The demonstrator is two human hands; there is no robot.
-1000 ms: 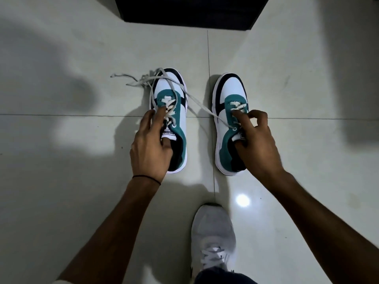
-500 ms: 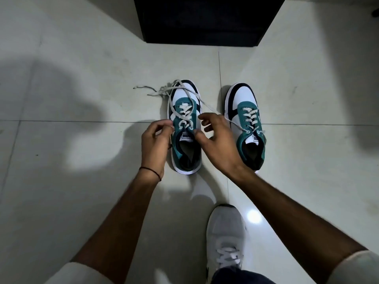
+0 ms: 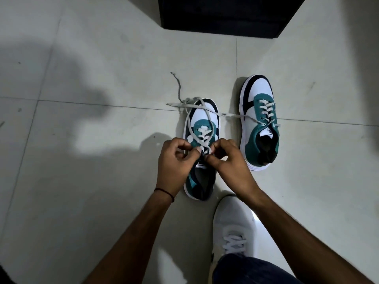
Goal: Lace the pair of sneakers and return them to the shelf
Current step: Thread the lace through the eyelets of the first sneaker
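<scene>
The floor [image 3: 86,201] is laid with large pale glossy tiles, split by thin dark grout lines; one line runs left to right under the toes of the sneakers, another runs from far to near between them; broad soft shadows lie across the left side, and a bright spot of reflected light shows near the bottom, beside the person's own white shoe [image 3: 233,228]. At the far edge stands a dark cabinet [image 3: 225,15], its base resting on the tiles; what it holds cannot be told.

The left sneaker [image 3: 202,119] sits on the floor in the middle, toe pointing far, white at the toe with teal and dark panels; the right sneaker [image 3: 259,119] stands just beside it, a little farther off and to the right, its laces [image 3: 266,109] crossed up to the top holes. A loose lace [image 3: 180,89] trails from the left sneaker's toe out across the tile to the far left, and a strand crosses over to the right sneaker.

The left hand [image 3: 174,160] is curled over the left sneaker's tongue, fingers bent in and pinched on a strand of lace; the right hand [image 3: 229,158] meets it from the right, thumb and forefinger closed on the lace as well; the fingertips of both nearly touch. A thin dark band [image 3: 164,191] circles the left wrist.
</scene>
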